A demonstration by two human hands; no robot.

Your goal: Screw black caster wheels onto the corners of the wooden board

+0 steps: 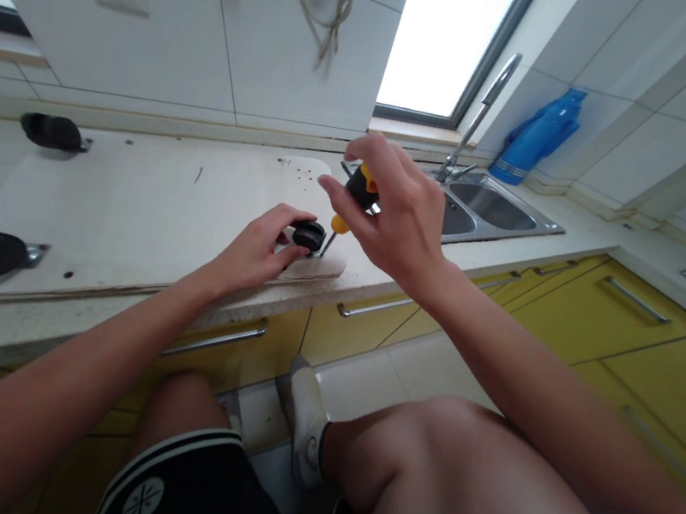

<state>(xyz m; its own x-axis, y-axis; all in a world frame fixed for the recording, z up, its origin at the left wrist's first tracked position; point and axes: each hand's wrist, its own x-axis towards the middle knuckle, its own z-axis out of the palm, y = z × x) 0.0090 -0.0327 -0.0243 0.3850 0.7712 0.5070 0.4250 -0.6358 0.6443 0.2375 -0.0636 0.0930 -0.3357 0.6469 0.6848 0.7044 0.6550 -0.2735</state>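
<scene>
R hand (403, 214) clamped on screwdriver (361, 189), L hand (261, 246) pinching caster (308, 236) at near-R corner of board (130, 206); caster prob. stiff, grip sides.

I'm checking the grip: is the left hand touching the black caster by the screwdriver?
Touching: the head view shows the left hand pinching the black caster between thumb and finger.

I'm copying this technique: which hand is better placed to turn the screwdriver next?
Probably the right hand: it holds the screwdriver, whose shaft points down beside the black caster. The left hand has thumb and fingers on that caster.
</scene>
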